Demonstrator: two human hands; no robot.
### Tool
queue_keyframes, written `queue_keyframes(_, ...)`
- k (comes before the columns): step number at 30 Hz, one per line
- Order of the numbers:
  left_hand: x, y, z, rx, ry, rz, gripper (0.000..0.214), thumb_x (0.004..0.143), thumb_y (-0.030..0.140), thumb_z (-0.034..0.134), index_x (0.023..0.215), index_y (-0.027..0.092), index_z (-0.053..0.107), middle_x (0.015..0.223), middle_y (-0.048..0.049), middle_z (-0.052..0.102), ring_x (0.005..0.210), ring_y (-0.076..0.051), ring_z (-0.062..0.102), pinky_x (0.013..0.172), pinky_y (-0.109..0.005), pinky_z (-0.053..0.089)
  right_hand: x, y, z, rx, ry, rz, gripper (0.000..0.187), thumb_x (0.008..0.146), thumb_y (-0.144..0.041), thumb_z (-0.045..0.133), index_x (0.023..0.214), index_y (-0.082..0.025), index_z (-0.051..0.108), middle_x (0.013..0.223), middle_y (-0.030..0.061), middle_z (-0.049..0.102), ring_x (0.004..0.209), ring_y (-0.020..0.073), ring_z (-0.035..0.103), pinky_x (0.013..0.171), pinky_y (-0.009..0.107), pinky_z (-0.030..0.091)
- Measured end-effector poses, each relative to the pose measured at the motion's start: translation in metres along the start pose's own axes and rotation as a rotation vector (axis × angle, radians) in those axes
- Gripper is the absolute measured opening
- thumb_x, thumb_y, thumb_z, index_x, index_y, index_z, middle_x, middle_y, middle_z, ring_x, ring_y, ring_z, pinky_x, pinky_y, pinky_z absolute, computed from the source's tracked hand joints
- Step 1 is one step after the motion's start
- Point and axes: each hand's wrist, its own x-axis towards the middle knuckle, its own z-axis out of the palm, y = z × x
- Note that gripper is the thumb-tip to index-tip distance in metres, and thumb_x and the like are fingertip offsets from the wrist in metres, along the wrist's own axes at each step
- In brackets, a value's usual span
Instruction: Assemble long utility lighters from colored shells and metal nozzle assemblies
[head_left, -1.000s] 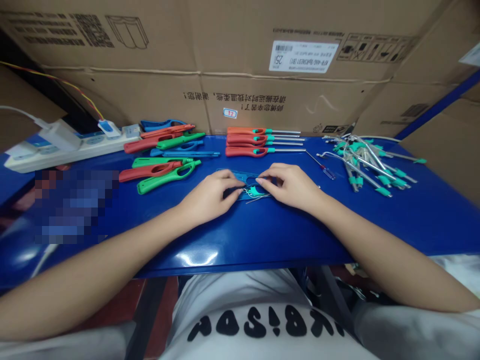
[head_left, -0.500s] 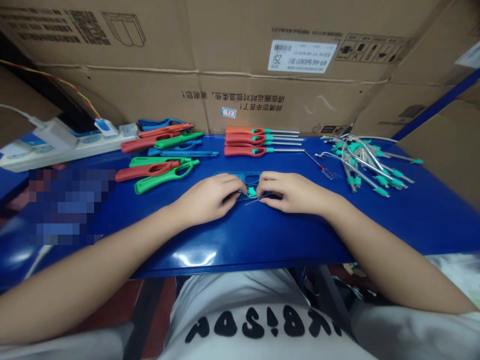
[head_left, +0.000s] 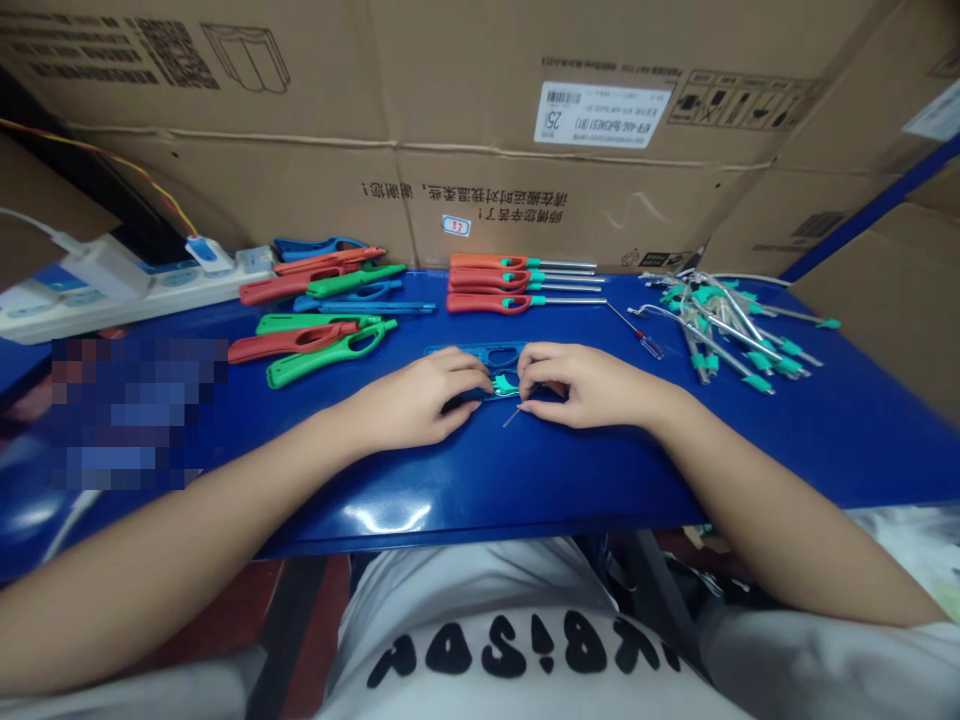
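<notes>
Between my hands on the blue table lies a blue plastic lighter shell (head_left: 504, 355), with a teal trigger piece (head_left: 503, 384) in its near part. My left hand (head_left: 431, 398) curls its fingers and thumb around the left end of the shell. Its held part is mostly covered by the fingers. At the right end, my right hand (head_left: 589, 385) is closed, and a thin rod (head_left: 511, 416) sticks out from its thumb and fingertips toward the lower left. Whether these fingers also grip the shell is hidden.
Loose coloured lighter shells (head_left: 322, 350) lie at the left by a white power strip (head_left: 150, 300). Red and orange lighters (head_left: 487, 302) with metal tubes sit behind my hands. A small screwdriver (head_left: 646, 343) and a pile of metal tubes (head_left: 727, 330) lie right; cardboard (head_left: 480, 120) stands behind.
The rod at my right fingertips has swung down and now points more steeply toward me. My left fingers have shifted slightly on the shell, and more of the teal piece shows.
</notes>
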Motion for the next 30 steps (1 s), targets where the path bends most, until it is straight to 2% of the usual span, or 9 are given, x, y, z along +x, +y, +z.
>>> queue_keyframes(10,-0.0009,0.0028,-0.0002,-0.007,-0.044,-0.038,0.027,0.098,0.017,0.049,0.12,0.017,0.064,0.126,-0.0121,0.063,0.119,-0.026,0.059,0.109,-0.045,0.046,0.0017,-0.0009,0.0019,-0.007,-0.007,0.01,0.007,0.091,-0.022,0.064,0.094,-0.018,0.068,0.103,0.005,0.064,0.076,0.0135,0.055,0.07,0.026,0.042)
queue_keyframes(20,0.0011,0.0049,-0.0058,-0.049,-0.031,-0.098,0.021,0.092,0.017,0.055,0.113,0.019,0.059,0.113,-0.0078,0.066,0.108,-0.023,0.063,0.096,-0.036,0.051,0.0021,0.0018,0.0001,-0.023,0.001,0.022,0.007,0.089,-0.021,0.066,0.096,-0.017,0.067,0.095,0.004,0.066,0.071,0.0127,0.053,0.066,0.025,0.039)
queue_keyframes(24,-0.0003,0.0051,-0.0047,-0.044,-0.024,-0.157,0.026,0.091,0.02,0.058,0.117,0.02,0.054,0.112,-0.0071,0.066,0.105,-0.023,0.065,0.09,-0.034,0.053,0.0015,0.0015,-0.0009,-0.015,0.014,0.034,0.009,0.09,-0.026,0.068,0.094,-0.017,0.067,0.091,0.0038,0.066,0.068,0.0126,0.053,0.064,0.025,0.039)
queue_keyframes(30,-0.0012,0.0044,-0.0046,-0.032,-0.012,-0.158,0.037,0.092,0.021,0.057,0.129,0.019,0.053,0.121,-0.0099,0.068,0.113,-0.024,0.066,0.095,-0.036,0.054,-0.0011,0.0019,-0.0039,-0.003,0.041,0.006,0.018,0.093,-0.034,0.068,0.101,-0.018,0.072,0.101,0.006,0.069,0.073,0.0133,0.059,0.067,0.026,0.044)
